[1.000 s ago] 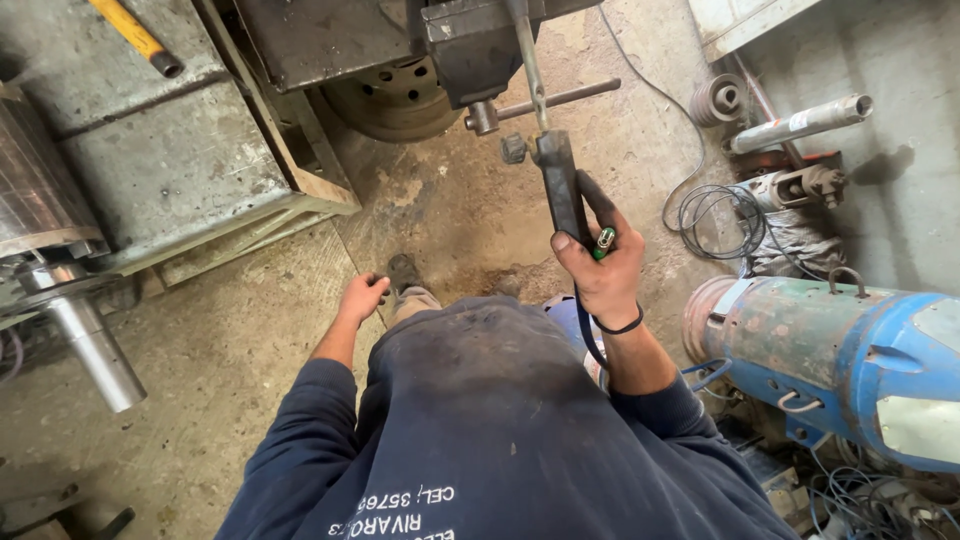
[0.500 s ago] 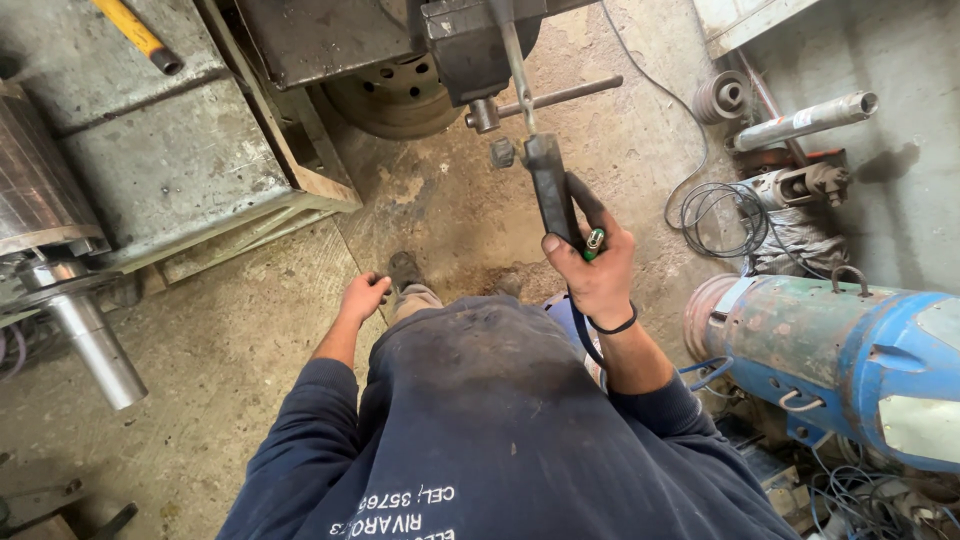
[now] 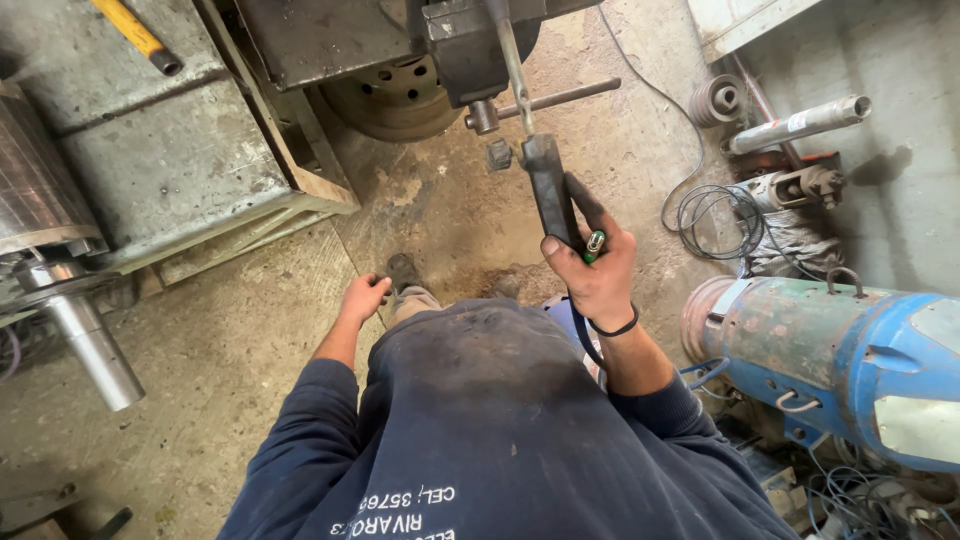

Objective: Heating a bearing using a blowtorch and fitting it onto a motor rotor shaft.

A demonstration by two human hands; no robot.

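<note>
Fingers of the right hand (image 3: 592, 275) wrap around the black grip of a long dark metal lever handle (image 3: 550, 195), with a small green-and-silver object (image 3: 594, 243) pinched against the grip under the same fingers. The handle's thin steel rod (image 3: 510, 65) runs up to a dark boxy steel machine head (image 3: 470, 45), beside a steel crossbar (image 3: 560, 97) and a short round spindle (image 3: 483, 115) that stick out of the machine's underside. Compared with a second ago, the hand and the grip sit lower and nearer the body, and the handle leans at a steeper slant; the lever appears to have been swung toward the person, so the pull looks under way rather than just starting, though where it ends cannot be told.

The left hand (image 3: 362, 297) hangs loosely open and empty beside the left leg, just above a dusty dark work shoe (image 3: 404, 272) on the stained concrete floor (image 3: 250, 330); it has barely shifted.

About the person: a rusty wheel rim (image 3: 385, 100) under the machine, a grey steel-topped worktop (image 3: 150, 160) with a yellow-handled tool (image 3: 135, 32), a shiny steel shaft (image 3: 90, 345) at the left, and at the right a big blue-and-rust electric motor housing (image 3: 830, 350), a coil of black cable (image 3: 715, 220) and a grey metal cylinder (image 3: 800, 123).
</note>
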